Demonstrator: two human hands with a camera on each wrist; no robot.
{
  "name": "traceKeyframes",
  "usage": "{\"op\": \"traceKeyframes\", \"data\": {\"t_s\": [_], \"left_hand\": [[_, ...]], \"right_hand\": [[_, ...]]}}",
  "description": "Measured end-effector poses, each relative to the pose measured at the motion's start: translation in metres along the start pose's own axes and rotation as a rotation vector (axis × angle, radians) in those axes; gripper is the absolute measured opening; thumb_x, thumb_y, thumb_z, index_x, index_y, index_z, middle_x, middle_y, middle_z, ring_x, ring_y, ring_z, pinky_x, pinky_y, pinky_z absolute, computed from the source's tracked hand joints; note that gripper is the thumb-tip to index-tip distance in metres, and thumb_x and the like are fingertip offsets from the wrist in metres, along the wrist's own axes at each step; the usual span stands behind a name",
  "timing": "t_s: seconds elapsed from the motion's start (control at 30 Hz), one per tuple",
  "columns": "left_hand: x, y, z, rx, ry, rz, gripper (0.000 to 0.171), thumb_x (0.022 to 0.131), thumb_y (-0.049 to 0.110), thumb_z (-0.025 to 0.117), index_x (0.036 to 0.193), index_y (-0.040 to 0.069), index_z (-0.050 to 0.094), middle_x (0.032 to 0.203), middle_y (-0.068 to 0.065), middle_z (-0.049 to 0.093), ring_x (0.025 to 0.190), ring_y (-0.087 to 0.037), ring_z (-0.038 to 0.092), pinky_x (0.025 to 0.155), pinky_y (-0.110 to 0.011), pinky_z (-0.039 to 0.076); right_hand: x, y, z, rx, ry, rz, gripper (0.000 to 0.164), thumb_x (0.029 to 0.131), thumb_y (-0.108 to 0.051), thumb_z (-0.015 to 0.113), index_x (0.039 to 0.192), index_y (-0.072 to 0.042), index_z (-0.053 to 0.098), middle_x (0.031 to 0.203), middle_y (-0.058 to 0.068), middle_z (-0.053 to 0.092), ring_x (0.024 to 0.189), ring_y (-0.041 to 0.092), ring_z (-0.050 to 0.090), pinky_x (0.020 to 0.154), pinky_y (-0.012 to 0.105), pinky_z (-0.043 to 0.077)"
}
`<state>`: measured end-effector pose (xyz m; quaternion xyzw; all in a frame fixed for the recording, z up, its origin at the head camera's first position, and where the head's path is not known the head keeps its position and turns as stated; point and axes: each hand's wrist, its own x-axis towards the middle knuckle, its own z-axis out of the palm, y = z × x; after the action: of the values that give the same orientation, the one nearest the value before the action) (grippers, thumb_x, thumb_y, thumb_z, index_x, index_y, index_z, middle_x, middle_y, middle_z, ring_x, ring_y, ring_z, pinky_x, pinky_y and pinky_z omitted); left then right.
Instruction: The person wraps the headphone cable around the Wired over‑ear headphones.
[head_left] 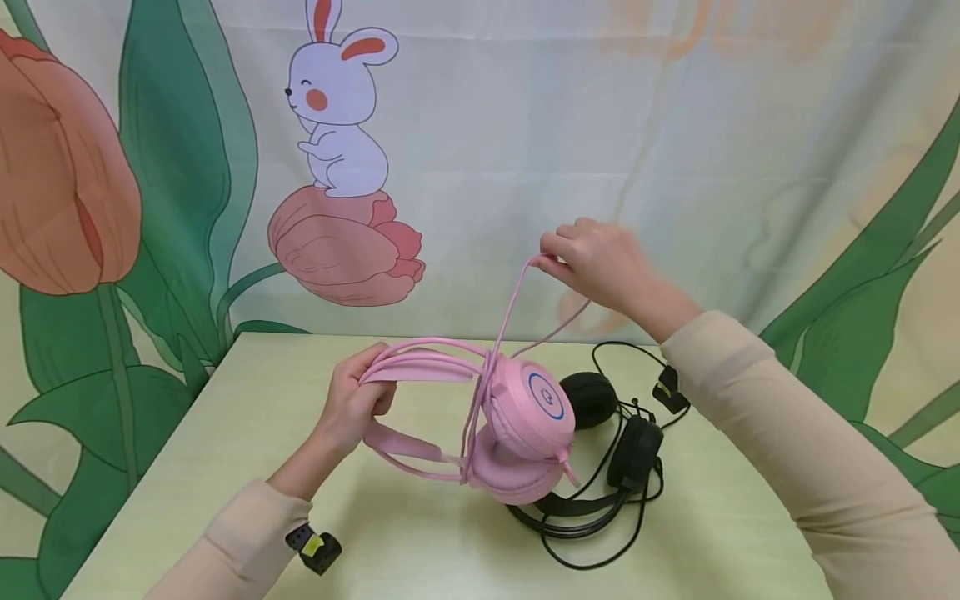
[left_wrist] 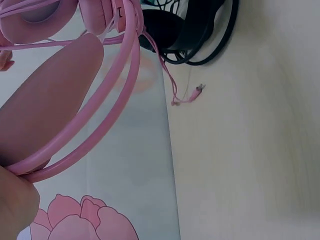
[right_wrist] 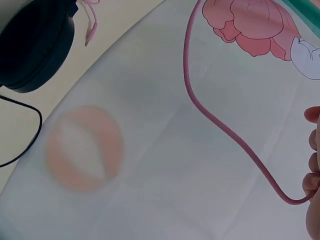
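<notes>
Gripping the pink headphones (head_left: pixel 528 408) by the band (head_left: pixel 423 368), my left hand (head_left: pixel 354 398) holds them up above the table (head_left: pixel 397 542). My right hand (head_left: pixel 596 260) pinches their cord (right_wrist: pixel 218 122), far and right. Black headphones (head_left: pixel 636 450) lie to the right, partly behind. I think I'm on the cord step; winding or unwinding, I can't tell. Next needs steady holding and gentle pulling.

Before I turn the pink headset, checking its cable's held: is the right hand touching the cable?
Touching: the head view shows the right hand pinching the pink cable, which meets the fingers in the right wrist view.
</notes>
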<state>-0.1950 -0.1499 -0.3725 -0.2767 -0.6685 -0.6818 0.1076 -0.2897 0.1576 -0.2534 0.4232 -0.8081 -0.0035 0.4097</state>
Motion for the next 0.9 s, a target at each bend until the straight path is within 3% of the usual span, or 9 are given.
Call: {"op": "traceKeyframes", "data": {"t_s": [0.23,0.5,0.77,0.9], "left_hand": [[0.0,0.005,0.005,-0.246,-0.015,-0.024,0.016,0.087,0.001,0.039,0.073,0.004,0.046,0.05,-0.003,0.022,0.042,-0.015,0.015,0.037,-0.028,0.009],[0.003,0.009,0.006,-0.344,-0.025,0.008,0.016,0.088,0.002,0.038,0.076,0.001,0.048,0.052,-0.007,0.02,0.043,-0.018,0.011,0.037,-0.03,0.007],[0.005,0.007,0.008,-0.468,-0.082,-0.046,0.02,0.09,0.003,0.032,0.074,0.005,0.043,0.053,-0.005,0.017,0.041,-0.016,0.011,0.037,-0.027,0.006],[0.007,0.005,0.01,-0.526,-0.082,-0.091,0.023,0.089,0.003,0.026,0.07,0.006,0.039,0.053,-0.003,0.016,0.04,-0.013,0.011,0.037,-0.027,0.006]], "right_hand": [[-0.003,-0.002,0.007,0.056,-0.124,0.069,0.019,0.089,-0.029,0.057,0.08,-0.012,0.06,0.061,0.0,0.051,0.055,0.019,0.048,0.042,0.028,0.033],[-0.005,-0.006,0.013,0.216,-0.357,0.146,0.019,0.095,-0.027,0.049,0.091,-0.013,0.061,0.071,-0.001,0.056,0.064,0.016,0.051,0.054,0.031,0.041],[-0.014,-0.014,0.025,0.303,-0.486,0.226,0.026,0.097,-0.028,0.044,0.114,-0.02,0.062,0.1,-0.002,0.065,0.088,0.015,0.061,0.079,0.034,0.049],[-0.016,-0.019,0.032,0.4,-0.507,0.23,0.028,0.097,-0.024,0.043,0.117,-0.016,0.061,0.11,0.002,0.065,0.098,0.017,0.061,0.085,0.035,0.048]]}}
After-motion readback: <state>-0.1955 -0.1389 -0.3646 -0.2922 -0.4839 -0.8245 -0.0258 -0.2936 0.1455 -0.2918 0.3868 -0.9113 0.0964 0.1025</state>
